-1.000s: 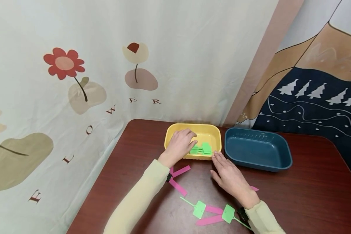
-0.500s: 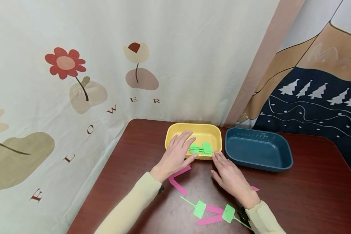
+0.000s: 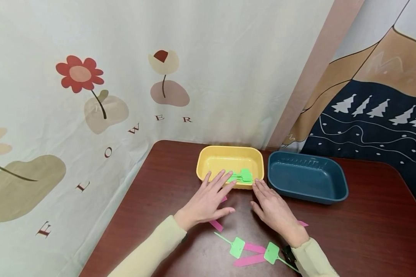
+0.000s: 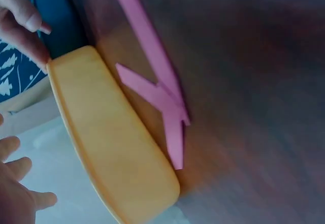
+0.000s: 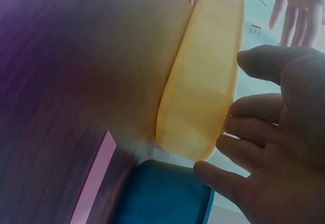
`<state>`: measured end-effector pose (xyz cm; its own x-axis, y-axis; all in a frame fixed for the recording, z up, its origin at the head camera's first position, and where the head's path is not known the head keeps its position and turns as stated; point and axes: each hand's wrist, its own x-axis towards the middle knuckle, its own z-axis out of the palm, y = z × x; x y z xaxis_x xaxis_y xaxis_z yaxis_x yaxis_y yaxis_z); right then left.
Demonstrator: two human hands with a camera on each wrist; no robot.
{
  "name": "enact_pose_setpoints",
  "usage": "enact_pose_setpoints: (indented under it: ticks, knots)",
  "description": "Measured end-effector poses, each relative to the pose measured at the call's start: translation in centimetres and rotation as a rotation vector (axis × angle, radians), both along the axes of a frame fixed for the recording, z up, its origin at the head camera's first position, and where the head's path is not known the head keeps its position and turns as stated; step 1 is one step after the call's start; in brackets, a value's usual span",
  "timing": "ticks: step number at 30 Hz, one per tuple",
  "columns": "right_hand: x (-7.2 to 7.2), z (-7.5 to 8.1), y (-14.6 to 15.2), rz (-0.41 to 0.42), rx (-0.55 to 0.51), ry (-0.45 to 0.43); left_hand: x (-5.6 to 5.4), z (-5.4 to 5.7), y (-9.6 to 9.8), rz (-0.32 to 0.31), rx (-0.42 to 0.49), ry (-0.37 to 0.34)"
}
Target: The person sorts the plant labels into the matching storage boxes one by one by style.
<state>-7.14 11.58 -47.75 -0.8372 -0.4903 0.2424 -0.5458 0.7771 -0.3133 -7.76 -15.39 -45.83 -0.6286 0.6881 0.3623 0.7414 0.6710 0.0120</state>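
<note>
My left hand (image 3: 204,202) hovers with fingers spread at the front of a yellow plastic tub (image 3: 213,163), holding nothing. Its fingertips overlap the tub's near rim in the head view. Straight fingers of my right hand (image 3: 275,211) rest at the tub's front right corner; the right wrist view also shows them against the rim. Inside the tub lies a small pile of green plastic tags (image 3: 244,176) with thin tails. Beneath the left hand are pink strips (image 3: 216,225), partly covered in the head view; the left wrist view shows these pink strips (image 4: 165,89) crossing beside the tub.
A dark blue tub (image 3: 305,181) stands right of the yellow one. Nearer on the brown table (image 3: 367,231) lie a green tag (image 3: 237,247), a second green tag (image 3: 271,252) and pointed pink strips (image 3: 247,260). Another pink strip (image 5: 94,181) lies by the right wrist. Printed curtains hang behind.
My left hand has drawn back out of the yellow tub toward me, its fingers spreading, leaving the green tags inside. The right hand has stayed at the tub's corner.
</note>
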Motion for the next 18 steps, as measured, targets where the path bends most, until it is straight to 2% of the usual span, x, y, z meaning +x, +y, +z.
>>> enact_pose_setpoints:
  ticks: [3,11,18]
  knots:
    - [0.0,0.0,0.0,0.001,0.000,0.006,0.8,-0.3,-0.3,-0.060,-0.035,0.009]
    - [0.1,0.0,-0.1,0.000,-0.007,-0.003,2.4,-1.3,-0.8,-0.281,-0.125,0.070]
    - [0.1,0.0,0.0,0.000,0.003,0.024,3.5,-1.8,-0.6,-0.372,-0.163,0.012]
